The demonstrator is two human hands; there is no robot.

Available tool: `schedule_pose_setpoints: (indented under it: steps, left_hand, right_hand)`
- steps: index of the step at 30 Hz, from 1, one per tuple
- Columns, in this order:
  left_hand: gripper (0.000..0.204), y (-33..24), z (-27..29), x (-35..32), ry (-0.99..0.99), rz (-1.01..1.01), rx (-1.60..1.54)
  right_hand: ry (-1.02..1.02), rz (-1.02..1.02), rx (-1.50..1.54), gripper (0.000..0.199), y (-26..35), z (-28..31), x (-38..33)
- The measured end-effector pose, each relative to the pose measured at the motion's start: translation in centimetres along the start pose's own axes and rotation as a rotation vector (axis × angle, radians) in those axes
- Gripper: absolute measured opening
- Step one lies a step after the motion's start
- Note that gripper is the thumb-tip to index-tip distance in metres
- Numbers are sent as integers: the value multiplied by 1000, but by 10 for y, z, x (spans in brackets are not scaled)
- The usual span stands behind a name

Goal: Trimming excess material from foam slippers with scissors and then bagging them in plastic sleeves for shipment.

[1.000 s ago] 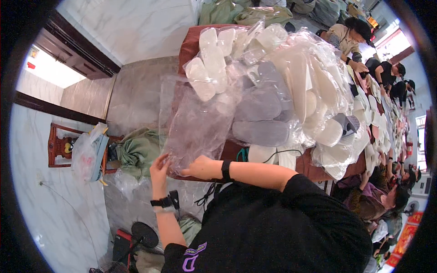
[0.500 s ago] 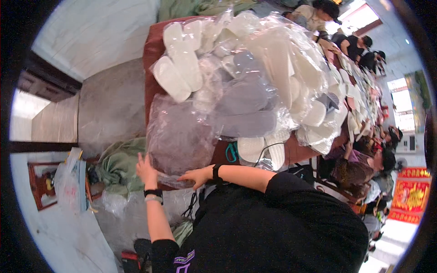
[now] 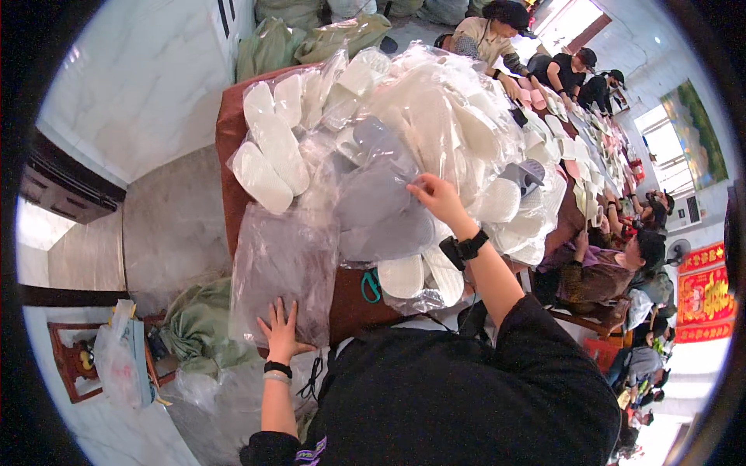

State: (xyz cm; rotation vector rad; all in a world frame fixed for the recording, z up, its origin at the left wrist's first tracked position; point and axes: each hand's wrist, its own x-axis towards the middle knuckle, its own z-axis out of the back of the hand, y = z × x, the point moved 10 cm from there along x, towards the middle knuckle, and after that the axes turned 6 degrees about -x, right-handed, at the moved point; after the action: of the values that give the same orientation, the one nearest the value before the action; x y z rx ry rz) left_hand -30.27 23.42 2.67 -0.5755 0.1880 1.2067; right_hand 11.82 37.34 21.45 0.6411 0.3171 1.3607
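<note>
My left hand (image 3: 284, 332) lies with fingers spread on the near end of a stack of flat clear plastic bags (image 3: 284, 256) at the table's left side. My right hand (image 3: 441, 203) reaches over the table, fingertips pinched at the right edge of clear plastic around grey slippers (image 3: 381, 194). Left of those are bagged white slippers (image 3: 268, 171). A big heap of white slippers in clear plastic (image 3: 435, 109) rises behind my right hand. Nearer me, white slippers (image 3: 402, 276) lie beside a small teal loop-shaped item (image 3: 371, 286).
The table has a brown-red cover (image 3: 346, 307) and runs far to the right, strewn with white and pink slippers. Several people work along it, including one in a beige top (image 3: 482, 39) and one in purple (image 3: 602, 276). Green sacks (image 3: 198, 326) sit on the floor at left.
My right hand has left the plastic bags' near edge and reached across to the grey slippers. My left hand has slid onto the bags and flattened. The head view has shifted.
</note>
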Motion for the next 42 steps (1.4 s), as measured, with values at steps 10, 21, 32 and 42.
schedule_pose_setpoints:
  steps: [10,21,32,42]
  left_hand:
    - [127,-5,-20,-9,-52,118,28]
    - [130,0,-23,-12,-68,160,67]
    - [126,-10,-23,-2,-38,101,85]
    - [99,25,-41,-58,-376,64,-135]
  right_hand:
    - [-184,288,-159,17,-10,289,80]
    - [-916,476,-3,20,88,589,53]
    - [427,822,359,28,257,-29,-56]
    - [1036,642,112,32,228,-352,-199]
